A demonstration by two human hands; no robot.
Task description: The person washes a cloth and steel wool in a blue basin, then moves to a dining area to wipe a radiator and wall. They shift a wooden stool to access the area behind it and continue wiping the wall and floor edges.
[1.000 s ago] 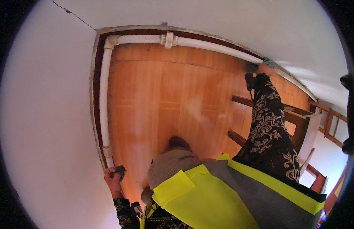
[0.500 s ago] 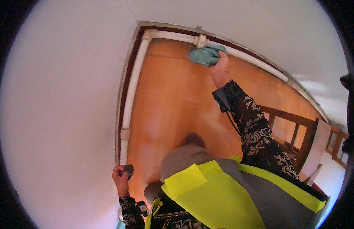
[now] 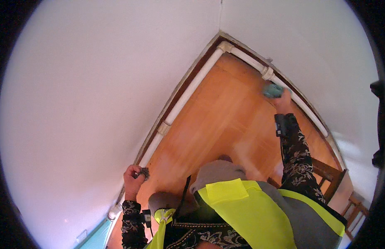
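My right hand [image 3: 283, 101] is closed on a green cloth [image 3: 273, 90], down by the white pipe along the right wall. The cloth is bunched and somewhat blurred, just below a beige pipe fitting [image 3: 267, 73]. On the other side, my left hand [image 3: 133, 178] pinches a dark grey scouring pad [image 3: 144, 173] near the left run of white pipe [image 3: 192, 89]. That pipe meets the right run at a beige elbow [image 3: 225, 47] in the corner. Another fitting [image 3: 163, 128] sits partway along the left run.
Orange-brown floor [image 3: 217, 116] lies between the two pipes. White walls [image 3: 97, 83] rise behind a dark red skirting [image 3: 180, 85]. A wooden piece of furniture with slats [image 3: 331, 178] stands at the right, beside my right arm. A turquoise panel [image 3: 95, 236] is at the lower left.
My view has turned left, so the corner appears farther right. My right hand has drawn the cloth off the fitting, a little nearer along the pipe. Both hands keep their hold.
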